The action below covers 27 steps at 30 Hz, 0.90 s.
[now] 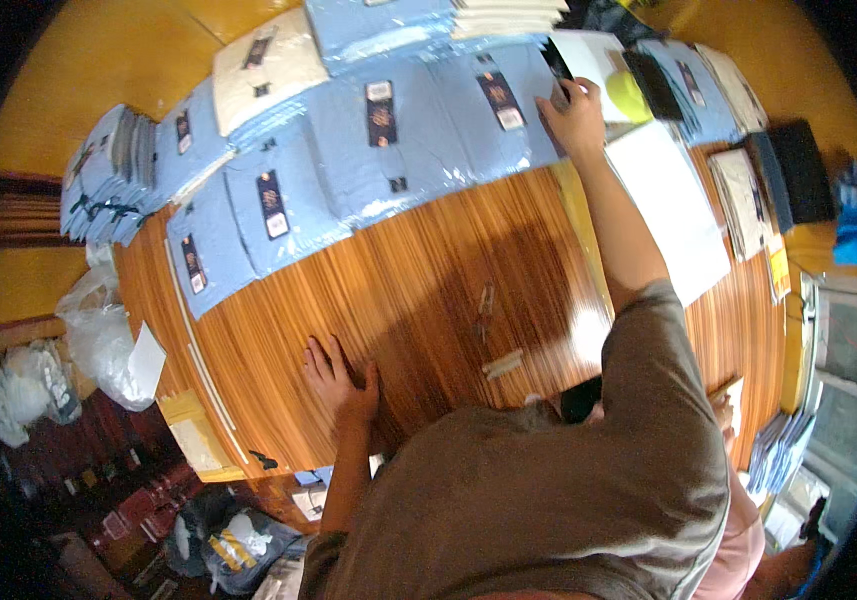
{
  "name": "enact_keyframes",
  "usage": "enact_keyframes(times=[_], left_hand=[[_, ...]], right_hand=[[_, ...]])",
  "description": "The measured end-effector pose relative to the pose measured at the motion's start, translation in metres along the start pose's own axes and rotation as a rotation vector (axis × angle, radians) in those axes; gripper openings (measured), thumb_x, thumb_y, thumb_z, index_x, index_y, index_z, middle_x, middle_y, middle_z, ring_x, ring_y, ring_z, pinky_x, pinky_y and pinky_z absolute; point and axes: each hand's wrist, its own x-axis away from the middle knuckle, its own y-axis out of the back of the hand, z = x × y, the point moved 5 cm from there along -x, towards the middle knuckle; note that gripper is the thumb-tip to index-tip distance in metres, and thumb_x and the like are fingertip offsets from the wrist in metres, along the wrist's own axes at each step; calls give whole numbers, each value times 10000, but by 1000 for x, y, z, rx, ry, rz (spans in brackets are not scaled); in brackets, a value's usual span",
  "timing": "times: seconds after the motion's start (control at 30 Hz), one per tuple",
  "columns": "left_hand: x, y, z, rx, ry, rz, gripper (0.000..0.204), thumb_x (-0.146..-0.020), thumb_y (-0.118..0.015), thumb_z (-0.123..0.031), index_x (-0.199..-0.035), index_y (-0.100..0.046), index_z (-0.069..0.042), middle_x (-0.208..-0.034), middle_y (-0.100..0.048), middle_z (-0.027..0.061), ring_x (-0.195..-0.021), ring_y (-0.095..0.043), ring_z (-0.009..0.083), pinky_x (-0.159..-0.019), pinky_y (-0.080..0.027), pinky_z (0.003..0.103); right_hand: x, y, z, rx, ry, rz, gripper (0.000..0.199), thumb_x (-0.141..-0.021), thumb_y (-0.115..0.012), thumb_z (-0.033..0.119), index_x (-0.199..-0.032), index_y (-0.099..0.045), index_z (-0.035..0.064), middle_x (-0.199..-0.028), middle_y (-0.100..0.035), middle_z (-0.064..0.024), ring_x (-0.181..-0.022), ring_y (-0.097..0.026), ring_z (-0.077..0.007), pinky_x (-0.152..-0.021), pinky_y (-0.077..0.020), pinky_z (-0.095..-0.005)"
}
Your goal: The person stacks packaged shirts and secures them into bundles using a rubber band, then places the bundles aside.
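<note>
My left hand (336, 384) lies on the striped wooden table (428, 270), fingers apart, holding nothing. Stretched to the far side, my right hand (578, 115) has its fingers curled at the right end of a row of folded light-blue garments (410, 130) in clear plastic. A dark piece (554, 60) shows just beyond its fingertips; whether they grip it is hard to tell. Dark printed tags lie on the garments. Under my right forearm and beside it are large white sheets (670, 215). A yellow-green round thing (630, 98) lies just right of that hand.
More folded garments are stacked at the far left (113, 170) and far edge. Small loose pieces (503, 364) lie near my body. Clear plastic bags (108, 330) hang off the left edge. Dark folded cloth (803, 172) is at the right. Another person's pink sleeve (738, 540) shows lower right.
</note>
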Motion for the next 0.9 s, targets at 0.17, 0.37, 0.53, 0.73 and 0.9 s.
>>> enact_keyframes(times=[0.17,0.37,0.53,0.73,0.9], left_hand=[[4,-2,9,39,27,-19,840,-868,-759,-346,-1589,-401,-107,-1687,-231,252,-1528,-239,496,-1223,-201,646],[3,4,4,79,45,-6,816,-861,-771,-316,-1571,-426,-109,-1685,-242,247,-1526,-243,495,-1227,-211,628],[5,4,6,63,51,-3,796,-858,-772,-336,-1545,-455,-85,-1681,-249,253,-1523,-253,490,-1227,-208,631],[4,8,5,57,73,37,803,-853,-782,-351,-1534,-463,-70,-1676,-250,262,-1534,-241,478,-1240,-201,615],[7,5,15,309,122,-76,1034,-810,-834,-291,-1609,-249,8,-1675,-208,299,-1534,-224,495,-1242,-189,616]], right_hand=[[-34,7,82,-286,248,-40,316,-857,-780,223,-1104,-716,36,-1252,-648,-158,-1103,-657,-369,-977,-538,-434],[-87,-42,167,-301,299,66,428,-812,-816,211,-1195,-675,84,-1424,-541,-158,-1207,-615,-373,-1009,-529,-445],[-119,-83,210,-98,524,96,587,-771,-846,227,-1306,-642,97,-1457,-524,-198,-1351,-503,-397,-1128,-443,-475],[-137,-115,234,168,721,207,469,-920,-711,263,-1326,-603,52,-1379,-608,-223,-1266,-598,-382,-995,-545,-465],[-147,-34,294,125,707,124,321,-1047,-524,325,-1035,-656,32,-994,-744,-219,-836,-729,-424,-747,-604,-503]])
